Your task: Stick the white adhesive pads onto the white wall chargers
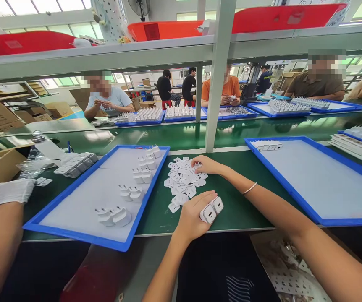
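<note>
Assembly partway: our left hand [193, 216] gripped two chargers [211, 210], our right hand [206, 164] pinched a cover from the pile [182, 180], several finished chargers on the left tray [74, 233].

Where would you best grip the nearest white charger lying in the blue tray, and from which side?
Take the charger by its flat side faces, hands coming from above. It lies on its side in the blue tray with its prongs pointing left at its neighbour, so its right end is free.

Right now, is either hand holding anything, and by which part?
The left hand grips two white chargers by their bodies. The right hand rests on loose stickers.
</note>
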`<action>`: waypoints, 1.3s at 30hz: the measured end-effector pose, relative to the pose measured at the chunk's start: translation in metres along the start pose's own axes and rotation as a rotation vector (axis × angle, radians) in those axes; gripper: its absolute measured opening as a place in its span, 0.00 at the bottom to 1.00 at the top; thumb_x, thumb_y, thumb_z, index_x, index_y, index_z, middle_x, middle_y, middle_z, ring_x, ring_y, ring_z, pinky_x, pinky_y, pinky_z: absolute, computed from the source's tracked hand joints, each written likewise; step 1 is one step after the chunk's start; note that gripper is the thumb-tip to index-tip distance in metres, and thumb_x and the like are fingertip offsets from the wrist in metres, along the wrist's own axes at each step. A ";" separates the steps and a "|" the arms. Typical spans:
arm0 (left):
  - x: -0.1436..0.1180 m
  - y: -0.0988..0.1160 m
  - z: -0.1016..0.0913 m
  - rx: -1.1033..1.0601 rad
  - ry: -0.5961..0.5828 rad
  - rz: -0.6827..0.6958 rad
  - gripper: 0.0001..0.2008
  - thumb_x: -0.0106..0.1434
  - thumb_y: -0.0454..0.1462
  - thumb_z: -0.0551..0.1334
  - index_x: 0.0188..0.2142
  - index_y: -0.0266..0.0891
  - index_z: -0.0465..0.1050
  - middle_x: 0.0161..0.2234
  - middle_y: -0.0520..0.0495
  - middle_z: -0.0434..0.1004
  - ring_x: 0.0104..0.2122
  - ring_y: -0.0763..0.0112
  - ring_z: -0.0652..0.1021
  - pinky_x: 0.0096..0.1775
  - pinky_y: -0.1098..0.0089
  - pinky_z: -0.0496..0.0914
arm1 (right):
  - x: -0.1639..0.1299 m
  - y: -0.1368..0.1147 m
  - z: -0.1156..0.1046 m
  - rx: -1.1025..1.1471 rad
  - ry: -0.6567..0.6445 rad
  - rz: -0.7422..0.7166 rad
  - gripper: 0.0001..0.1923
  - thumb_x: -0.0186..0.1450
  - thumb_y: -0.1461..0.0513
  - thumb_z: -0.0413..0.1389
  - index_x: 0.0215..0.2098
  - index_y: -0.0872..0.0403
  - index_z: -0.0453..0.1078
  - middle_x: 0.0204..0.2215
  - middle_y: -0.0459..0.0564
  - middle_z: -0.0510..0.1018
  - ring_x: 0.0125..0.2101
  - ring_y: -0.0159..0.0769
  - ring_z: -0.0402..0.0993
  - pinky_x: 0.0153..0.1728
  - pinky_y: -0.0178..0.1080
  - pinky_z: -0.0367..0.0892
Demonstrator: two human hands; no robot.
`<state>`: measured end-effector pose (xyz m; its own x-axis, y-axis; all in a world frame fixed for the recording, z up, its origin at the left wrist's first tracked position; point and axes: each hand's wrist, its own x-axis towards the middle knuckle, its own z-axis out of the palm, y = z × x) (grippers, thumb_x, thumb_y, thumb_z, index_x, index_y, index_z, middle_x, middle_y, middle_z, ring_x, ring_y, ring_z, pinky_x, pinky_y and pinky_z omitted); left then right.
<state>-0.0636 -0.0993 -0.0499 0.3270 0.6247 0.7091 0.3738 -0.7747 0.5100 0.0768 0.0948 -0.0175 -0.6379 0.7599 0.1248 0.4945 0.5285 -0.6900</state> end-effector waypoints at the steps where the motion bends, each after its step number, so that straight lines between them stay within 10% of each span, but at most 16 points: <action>1: 0.000 0.001 0.000 0.003 -0.001 -0.005 0.25 0.60 0.30 0.66 0.57 0.43 0.70 0.53 0.42 0.79 0.54 0.61 0.80 0.54 0.62 0.78 | -0.002 -0.001 0.000 0.032 0.011 0.003 0.12 0.51 0.68 0.65 0.34 0.56 0.76 0.35 0.47 0.77 0.40 0.37 0.70 0.46 0.40 0.64; 11: 0.010 0.006 -0.011 -0.118 0.203 -0.395 0.19 0.55 0.37 0.73 0.47 0.44 0.80 0.65 0.38 0.66 0.61 0.50 0.74 0.59 0.53 0.73 | -0.061 -0.045 -0.013 0.507 0.149 0.098 0.19 0.54 0.52 0.67 0.35 0.57 0.75 0.29 0.49 0.79 0.31 0.35 0.76 0.37 0.40 0.70; 20: 0.006 0.009 -0.007 -0.254 0.347 -0.548 0.21 0.54 0.38 0.73 0.48 0.39 0.80 0.46 0.41 0.84 0.46 0.57 0.83 0.51 0.58 0.78 | -0.096 -0.066 0.015 0.692 0.239 0.069 0.11 0.54 0.55 0.69 0.31 0.54 0.81 0.36 0.51 0.81 0.30 0.33 0.74 0.23 0.34 0.70; 30: 0.005 0.008 -0.010 -0.041 0.432 -0.422 0.18 0.55 0.37 0.73 0.46 0.41 0.80 0.47 0.41 0.82 0.51 0.57 0.80 0.54 0.56 0.76 | -0.103 -0.053 -0.001 0.907 0.074 0.195 0.21 0.59 0.58 0.67 0.49 0.56 0.79 0.24 0.45 0.78 0.27 0.31 0.77 0.34 0.38 0.80; 39: 0.004 0.010 -0.007 0.152 0.496 -0.315 0.19 0.57 0.36 0.73 0.49 0.42 0.78 0.49 0.42 0.79 0.49 0.60 0.80 0.53 0.58 0.77 | -0.111 -0.056 0.001 0.756 0.178 0.212 0.12 0.55 0.55 0.70 0.30 0.55 0.77 0.31 0.50 0.81 0.33 0.36 0.79 0.30 0.36 0.77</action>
<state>-0.0648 -0.1055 -0.0382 -0.2493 0.6734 0.6960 0.5188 -0.5140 0.6832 0.1191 -0.0193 0.0068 -0.4404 0.8978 0.0047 0.0204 0.0152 -0.9997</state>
